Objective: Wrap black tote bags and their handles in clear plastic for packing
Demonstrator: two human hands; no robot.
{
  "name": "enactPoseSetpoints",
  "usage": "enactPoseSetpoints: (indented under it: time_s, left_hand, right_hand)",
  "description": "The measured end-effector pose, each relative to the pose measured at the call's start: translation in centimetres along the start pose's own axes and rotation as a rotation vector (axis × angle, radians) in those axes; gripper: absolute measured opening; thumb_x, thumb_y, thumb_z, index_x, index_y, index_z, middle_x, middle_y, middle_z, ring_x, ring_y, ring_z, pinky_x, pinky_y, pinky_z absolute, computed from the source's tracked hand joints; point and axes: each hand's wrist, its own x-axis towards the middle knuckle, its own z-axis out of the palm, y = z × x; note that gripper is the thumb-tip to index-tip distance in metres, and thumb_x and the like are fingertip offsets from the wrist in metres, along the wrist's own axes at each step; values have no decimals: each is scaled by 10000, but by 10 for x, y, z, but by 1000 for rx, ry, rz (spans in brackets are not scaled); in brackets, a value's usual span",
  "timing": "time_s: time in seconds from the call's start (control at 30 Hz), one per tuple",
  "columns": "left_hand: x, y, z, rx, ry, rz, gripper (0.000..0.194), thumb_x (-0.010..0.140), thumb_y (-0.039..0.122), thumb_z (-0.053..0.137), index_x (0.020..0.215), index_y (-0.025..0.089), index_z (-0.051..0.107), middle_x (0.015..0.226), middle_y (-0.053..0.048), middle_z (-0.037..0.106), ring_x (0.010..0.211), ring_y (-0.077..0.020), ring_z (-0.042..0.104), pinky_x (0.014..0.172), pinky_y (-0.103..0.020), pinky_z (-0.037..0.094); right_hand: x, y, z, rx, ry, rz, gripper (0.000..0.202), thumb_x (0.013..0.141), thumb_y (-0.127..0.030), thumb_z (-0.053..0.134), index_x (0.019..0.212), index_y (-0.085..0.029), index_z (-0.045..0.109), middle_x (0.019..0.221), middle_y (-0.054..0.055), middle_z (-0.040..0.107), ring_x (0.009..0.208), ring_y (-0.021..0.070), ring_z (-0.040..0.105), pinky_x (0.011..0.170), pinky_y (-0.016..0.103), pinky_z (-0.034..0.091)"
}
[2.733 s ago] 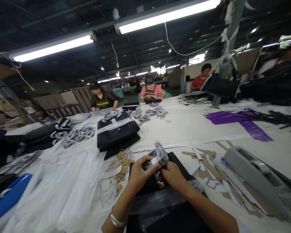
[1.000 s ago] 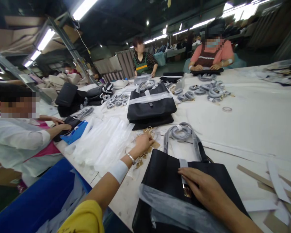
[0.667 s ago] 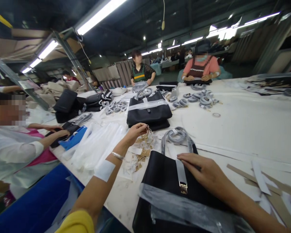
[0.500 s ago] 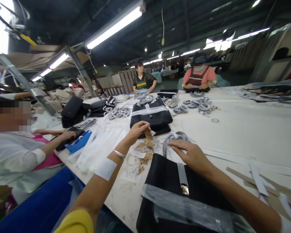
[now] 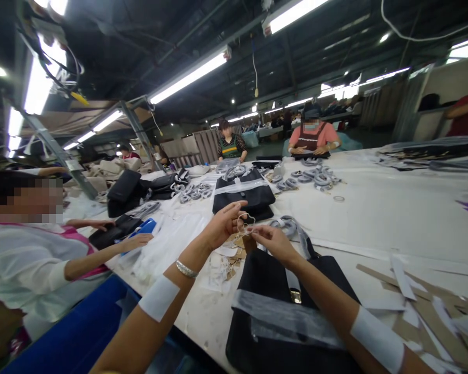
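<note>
My left hand (image 5: 226,223) and my right hand (image 5: 272,241) come together above the table, just behind the near black bag. A white string loop (image 5: 246,221) runs between their fingertips, and a brown tag (image 5: 250,243) hangs from it under the right fingers. Fingers of both hands are pinched on the string. The near black bag (image 5: 269,275) lies below my right forearm, with a clear plastic band across it and a gold clasp. A pile of brown tags with strings (image 5: 234,259) lies left of the bag.
Another black bag (image 5: 244,195) stands ahead, with coiled grey straps (image 5: 284,224) nearer. White plastic sheets (image 5: 171,234) lie left, beside a person (image 5: 27,254) handling a black item. Cardboard strips (image 5: 421,296) lie right. Two people sit across the table (image 5: 359,208).
My right hand has moved left to meet my left hand at the string, and the brown tag has shifted right. The view has turned slightly. The neighbour's hand has reached toward the plastic sheets.
</note>
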Motion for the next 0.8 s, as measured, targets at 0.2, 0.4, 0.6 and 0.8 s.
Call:
enactPoseSetpoints:
  time_s: [0.2,0.4,0.6,0.8]
  left_hand:
    - [-12,-13,8,54,28,67,442,770,237,799,1190,189,670,1111,-90,698,446,37,362,388,-108,284]
    - [-4,-32,22,-23,49,12,378,791,151,761,1162,162,687,1021,-62,706,702,-64,636,633,-162,520]
    - [20,-62,4,39,178,15,392,864,154,668,1251,202,625,1060,-50,690,773,-57,647,782,-196,529]
    - [51,-127,-30,311,181,-181,190,757,201,770,921,111,734,815,-70,715,768,-141,658,801,-288,516]
  right_hand:
    - [-25,9,13,208,-56,-19,464,805,-485,728,1186,-239,632,1169,71,702,1111,239,638,982,399,485]
    - [-37,14,10,249,-13,62,450,758,-508,763,1068,-188,697,937,78,732,837,208,687,743,329,560]
    - [-27,26,-24,44,327,102,517,813,-642,591,1016,-171,660,709,7,620,485,101,502,432,230,401]
    - [-26,34,-56,-459,499,206,309,845,-434,552,901,-184,724,640,43,632,515,171,541,507,305,396]
